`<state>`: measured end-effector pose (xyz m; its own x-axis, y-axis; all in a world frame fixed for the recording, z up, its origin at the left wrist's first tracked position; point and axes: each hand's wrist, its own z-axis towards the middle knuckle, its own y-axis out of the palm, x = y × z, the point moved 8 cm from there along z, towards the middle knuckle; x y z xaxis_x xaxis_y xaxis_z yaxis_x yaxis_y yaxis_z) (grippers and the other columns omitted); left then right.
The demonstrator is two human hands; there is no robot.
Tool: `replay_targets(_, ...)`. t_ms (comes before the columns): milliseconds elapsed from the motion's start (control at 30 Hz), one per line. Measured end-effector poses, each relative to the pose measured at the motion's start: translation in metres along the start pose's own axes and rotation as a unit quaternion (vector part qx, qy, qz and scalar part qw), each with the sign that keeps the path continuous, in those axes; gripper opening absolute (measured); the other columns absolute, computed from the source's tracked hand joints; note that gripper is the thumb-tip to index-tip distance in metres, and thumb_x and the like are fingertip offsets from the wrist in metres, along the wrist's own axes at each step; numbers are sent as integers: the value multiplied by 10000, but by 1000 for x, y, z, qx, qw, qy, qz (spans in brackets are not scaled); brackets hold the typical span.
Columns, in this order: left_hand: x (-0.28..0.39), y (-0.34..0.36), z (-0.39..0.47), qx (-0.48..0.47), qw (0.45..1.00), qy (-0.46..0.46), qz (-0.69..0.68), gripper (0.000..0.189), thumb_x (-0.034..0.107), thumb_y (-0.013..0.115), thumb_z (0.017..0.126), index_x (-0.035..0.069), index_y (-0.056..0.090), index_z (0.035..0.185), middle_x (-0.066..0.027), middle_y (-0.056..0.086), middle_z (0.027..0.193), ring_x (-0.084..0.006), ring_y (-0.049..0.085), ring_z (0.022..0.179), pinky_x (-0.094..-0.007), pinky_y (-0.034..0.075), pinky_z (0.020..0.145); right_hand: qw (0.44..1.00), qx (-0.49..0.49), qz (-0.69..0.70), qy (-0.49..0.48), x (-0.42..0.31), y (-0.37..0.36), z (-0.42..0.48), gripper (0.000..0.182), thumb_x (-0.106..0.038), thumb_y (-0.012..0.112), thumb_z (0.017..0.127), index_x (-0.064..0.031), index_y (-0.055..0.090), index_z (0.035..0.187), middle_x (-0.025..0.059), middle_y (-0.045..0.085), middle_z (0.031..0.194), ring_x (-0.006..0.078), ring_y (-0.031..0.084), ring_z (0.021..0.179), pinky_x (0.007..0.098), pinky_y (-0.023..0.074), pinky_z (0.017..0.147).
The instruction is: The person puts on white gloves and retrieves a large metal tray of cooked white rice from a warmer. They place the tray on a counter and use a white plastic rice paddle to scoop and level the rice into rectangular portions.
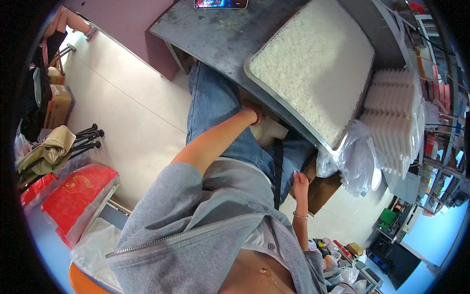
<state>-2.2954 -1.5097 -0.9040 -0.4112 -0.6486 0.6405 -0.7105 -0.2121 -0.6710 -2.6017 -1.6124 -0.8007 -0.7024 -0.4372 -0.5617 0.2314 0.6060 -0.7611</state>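
Observation:
My left forearm (220, 136) reaches over my jeans to below the table edge. A red beaded bracelet (257, 114) circles its wrist; the hand beyond is lost in shadow, and a pale sheet or bag (270, 130) lies beside it. My right hand (300, 180), fingers curled, is beside my right thigh, close to a brown cardboard box (323, 187). Whether anything sits between its fingers is too small to tell. A black strap (278, 172) runs down my lap. Above, a metal tray (290, 109) filled with small white grains (308, 66) rests on the dark table (209, 36).
A lit phone (220, 3) lies at the table's far edge. Right of the tray are stacked white plastic trays (393, 117) and clear plastic bags (356, 158). To the left are a folded stool (55, 150), a red bag (84, 194), a carton (58, 104) and another person's leg (75, 22).

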Motion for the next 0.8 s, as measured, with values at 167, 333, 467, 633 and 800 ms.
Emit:
replay_targets(167, 1, 18, -5, -170, 981, -16, -87, 444, 299, 283, 881, 91, 346, 1269, -59, 294, 1347, -243, 315, 1194, -305, 269, 971, 980, -105, 138, 94, -15, -4, -17, 291, -166, 504, 851, -86, 419, 585, -39, 359, 481, 36, 329, 418, 207, 244, 379)
replay_targets(333, -17, 26, -4, -97, 989, 61, 90, 595, 481, 402, 802, 47, 435, 1207, -149, 398, 1261, -295, 394, 1142, -368, 322, 940, 955, -210, 154, 141, -36, 2, -18, 289, -153, 507, 848, -90, 404, 587, -34, 354, 472, 43, 338, 411, 204, 259, 378)
replay_targets(467, -4, 5, -14, -162, 983, 38, 73, 572, 461, 448, 784, 81, 441, 1212, -130, 409, 1258, -302, 407, 1130, -350, 333, 934, 953, -271, 83, 112, -71, -10, 3, 287, -154, 510, 846, -78, 418, 584, -32, 379, 476, 44, 367, 425, 212, 278, 386)
replay_targets(633, -8, -6, -23, -156, 986, -21, -48, 513, 408, 364, 835, 128, 374, 1264, -93, 324, 1325, -264, 308, 1211, -340, 254, 990, 967, -240, -77, -38, -86, -16, 42, 298, -177, 528, 825, -6, 436, 599, 45, 421, 481, 100, 409, 441, 278, 310, 405)
replay_targets(800, 10, -41, -36, -171, 984, 19, 42, 522, 392, 418, 807, 112, 401, 1246, -112, 333, 1319, -286, 289, 1222, -369, 241, 999, 948, -242, -162, -129, -106, -7, 42, 214, -200, 513, 816, -19, 481, 707, 140, 464, 528, 260, 468, 483, 349, 341, 441)
